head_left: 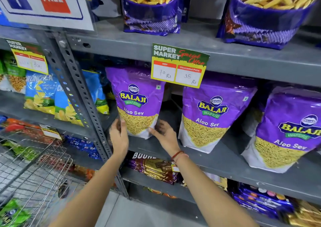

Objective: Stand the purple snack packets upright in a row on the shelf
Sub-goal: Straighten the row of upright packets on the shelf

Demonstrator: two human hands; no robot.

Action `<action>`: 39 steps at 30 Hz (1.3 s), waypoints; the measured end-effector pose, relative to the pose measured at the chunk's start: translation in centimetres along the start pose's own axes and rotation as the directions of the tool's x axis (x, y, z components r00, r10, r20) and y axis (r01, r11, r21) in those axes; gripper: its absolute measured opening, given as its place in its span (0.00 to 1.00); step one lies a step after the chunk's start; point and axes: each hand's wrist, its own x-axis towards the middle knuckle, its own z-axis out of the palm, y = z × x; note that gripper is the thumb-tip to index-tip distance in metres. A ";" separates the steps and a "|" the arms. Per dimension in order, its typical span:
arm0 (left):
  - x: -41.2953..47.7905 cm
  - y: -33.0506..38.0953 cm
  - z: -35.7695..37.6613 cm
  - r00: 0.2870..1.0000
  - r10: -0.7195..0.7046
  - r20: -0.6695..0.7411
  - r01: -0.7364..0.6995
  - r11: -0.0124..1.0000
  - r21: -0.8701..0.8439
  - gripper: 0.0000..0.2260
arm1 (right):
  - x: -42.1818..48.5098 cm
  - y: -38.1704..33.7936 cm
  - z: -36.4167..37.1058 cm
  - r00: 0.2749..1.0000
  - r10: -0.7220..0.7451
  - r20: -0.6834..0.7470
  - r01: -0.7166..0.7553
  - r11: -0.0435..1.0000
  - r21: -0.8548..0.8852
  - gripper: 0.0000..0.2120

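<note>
Purple glossy packet (pixel 137 101) upright between open hands (pixel 119 136).

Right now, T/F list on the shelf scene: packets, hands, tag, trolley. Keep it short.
1. Three purple Aloo Sev packets stand on the middle shelf. True: left packet, middle packet, right packet.
2. Both hands are at the middle packet. False: the left hand and right hand flank the bottom of the left packet.
3. The price tag hangs from the shelf edge above the packets. True.
4. The right wrist is bare. False: it wears a red thread band.
5. A wire trolley is at lower left. True.
</note>
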 end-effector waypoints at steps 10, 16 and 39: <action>-9.0 1.1 8.9 0.766 0.328 0.552 -0.435 0.898 0.070 0.22 | -6.7 2.4 -11.0 0.906 -0.113 -0.408 0.057 0.988 -0.147 0.09; -6.7 2.2 12.8 0.709 0.104 0.697 -0.179 0.983 0.036 0.38 | -7.0 2.1 -16.1 0.763 -0.113 -0.636 0.016 0.988 -0.157 0.35; -20.1 5.3 18.0 0.495 0.501 0.710 -0.707 0.707 -0.007 0.17 | -14.4 1.9 -26.0 0.466 -0.371 -0.803 0.079 0.922 -0.380 0.18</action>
